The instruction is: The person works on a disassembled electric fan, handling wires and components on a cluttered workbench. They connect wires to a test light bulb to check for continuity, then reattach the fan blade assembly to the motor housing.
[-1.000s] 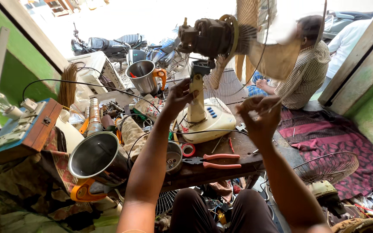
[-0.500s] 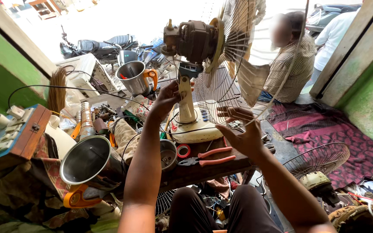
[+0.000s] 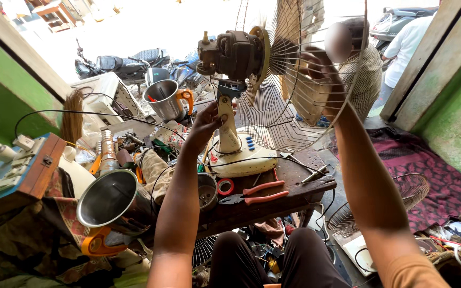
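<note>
A cream table fan stands on a dark wooden bench (image 3: 273, 205), its base (image 3: 241, 157) carrying blue buttons. Its dark motor (image 3: 230, 53) sits on top of the neck, with the wire rear guard (image 3: 294, 90) attached. My left hand (image 3: 206, 125) grips the fan's neck just below the motor. My right hand (image 3: 321, 74) is raised behind the wire guard, fingers on the mesh near its middle. Whether it grips a wire I cannot tell.
Red-handled pliers (image 3: 257, 193) and a red tape roll (image 3: 224, 186) lie on the bench. Steel jugs with orange handles (image 3: 116, 200) (image 3: 164, 98) stand at left. A loose fan guard (image 3: 412, 192) lies at right. A seated person (image 3: 364, 69) is beyond the fan.
My right hand has risen from low over the bench up to the wire guard. The view has tilted, showing the fan head higher. My left hand stays on the neck.
</note>
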